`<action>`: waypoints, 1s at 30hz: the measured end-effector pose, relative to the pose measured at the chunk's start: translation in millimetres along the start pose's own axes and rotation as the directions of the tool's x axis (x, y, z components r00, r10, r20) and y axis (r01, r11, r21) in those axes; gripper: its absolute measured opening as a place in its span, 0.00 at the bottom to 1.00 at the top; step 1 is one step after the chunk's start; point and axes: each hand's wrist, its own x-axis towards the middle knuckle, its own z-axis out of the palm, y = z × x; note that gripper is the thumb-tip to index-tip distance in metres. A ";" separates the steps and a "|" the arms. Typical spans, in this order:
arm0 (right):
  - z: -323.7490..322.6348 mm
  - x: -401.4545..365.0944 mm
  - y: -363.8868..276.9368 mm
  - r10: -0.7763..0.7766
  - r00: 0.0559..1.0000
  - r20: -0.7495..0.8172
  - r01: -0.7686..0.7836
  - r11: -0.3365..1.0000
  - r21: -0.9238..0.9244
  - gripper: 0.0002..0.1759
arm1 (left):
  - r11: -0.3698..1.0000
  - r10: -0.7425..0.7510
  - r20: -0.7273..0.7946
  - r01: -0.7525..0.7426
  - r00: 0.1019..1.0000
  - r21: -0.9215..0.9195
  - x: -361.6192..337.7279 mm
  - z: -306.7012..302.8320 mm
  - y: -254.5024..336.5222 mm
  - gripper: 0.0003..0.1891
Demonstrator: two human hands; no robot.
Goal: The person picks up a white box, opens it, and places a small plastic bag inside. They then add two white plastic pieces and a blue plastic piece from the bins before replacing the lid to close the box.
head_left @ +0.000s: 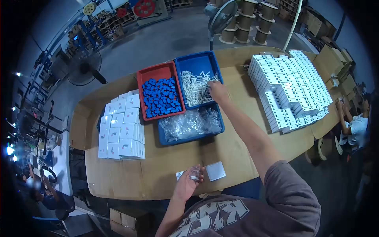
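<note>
My left hand (187, 185) is closed around a small clear plastic bag (194, 172) above the near edge of the table. Beside it lie a flat white box (216, 171) on the right and a white printed piece (179, 175), partly covered by the hand. My right hand (217, 93) reaches over the right side of a blue bin (196, 60) of small white cylindrical parts (194, 87). Its fingers are curled down at the parts, and whatever they pinch is hidden. Nearer to me, a second blue bin (192, 140) holds crumpled clear plastic bags (189, 125).
A red bin (152, 72) of blue parts (161, 96) stands left of the blue bins. White boxes are stacked on the left (120, 128) and right (290, 89) of the cardboard-covered table (158, 173). Beyond stands a fan (222, 17). Other people sit at both sides.
</note>
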 end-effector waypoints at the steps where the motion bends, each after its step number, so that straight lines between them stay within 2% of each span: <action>1: 1.7 0.0 -2.1 0.013 1.000 0.014 -0.014 1.000 0.013 0.15 | 1.000 0.004 -0.009 -0.004 1.000 0.015 -1.8 -2.8 -0.4 0.24; 3: -0.3 4.4 -3.1 0.038 0.999 0.032 -0.039 0.999 0.033 0.14 | 0.999 0.016 -0.017 -0.015 1.000 0.047 -1.0 -3.7 3.3 0.23; 7: -16.5 9.2 -7.8 0.107 0.958 -0.267 -0.001 0.930 0.366 0.09 | 0.998 0.047 -0.001 -0.047 0.999 0.045 -5.2 -6.4 7.9 0.23; 8: -21.9 11.0 -12.8 0.200 0.922 -0.333 -0.011 0.870 0.494 0.07 | 0.997 0.058 -0.004 -0.058 0.998 0.043 -5.4 -11.0 7.2 0.24; 9: -39.7 10.8 -21.7 0.343 0.910 -0.234 -0.066 0.675 0.735 0.07 | 0.997 0.072 -0.003 -0.072 0.997 0.041 -3.4 -13.6 8.9 0.24; 10: -68.3 7.0 -33.9 0.442 0.892 -0.094 -0.111 0.415 0.903 0.07 | 0.996 0.083 0.010 -0.084 0.996 0.038 -1.3 -13.6 12.2 0.23; 12: -146.5 -17.7 -66.0 0.464 0.881 0.094 -0.129 0.043 0.991 0.09 | 0.995 0.091 0.026 -0.092 0.995 0.026 -2.2 -11.2 15.1 0.23; 15: -211.3 -55.9 -83.7 0.341 0.934 0.111 -0.019 -0.260 0.965 0.08 | 0.992 0.116 0.084 -0.120 0.990 0.042 -0.4 8.2 23.0 0.23; 16: -225.6 -65.2 -86.4 0.325 0.940 0.104 -0.008 -0.283 0.959 0.08 | 0.990 0.134 0.111 -0.138 0.985 0.027 0.4 16.7 24.7 0.23; 19: -255.1 -90.2 -90.1 0.295 0.952 0.085 0.016 -0.325 0.945 0.07 | 0.997 0.050 0.206 -0.036 0.977 -0.073 8.1 25.3 28.8 0.24; 21: -264.2 -104.1 -91.7 0.283 0.955 0.086 0.010 -0.321 0.947 0.06 | 0.998 0.060 0.214 -0.052 0.975 -0.044 9.2 34.7 30.4 0.25; 24: -267.4 -133.8 -99.6 0.278 0.960 0.022 0.001 -0.083 0.997 0.09 | 0.996 0.089 0.216 -0.090 0.972 -0.005 4.8 46.5 33.1 0.26; 26: -269.7 -160.1 -115.7 0.256 0.964 0.071 -0.094 0.078 0.993 0.12 | 0.986 0.165 0.219 -0.162 0.962 -0.032 0.1 59.7 31.8 0.27; 29: -273.1 -192.9 -150.5 0.218 0.960 0.177 -0.217 0.178 0.960 0.11 | 0.981 0.191 0.299 -0.189 0.935 -0.037 -14.1 69.8 38.3 0.29; 30: -268.2 -200.6 -156.7 0.210 0.956 0.207 -0.240 0.148 0.959 0.11 | 0.978 0.205 0.281 -0.208 0.937 -0.020 -19.3 72.4 38.1 0.29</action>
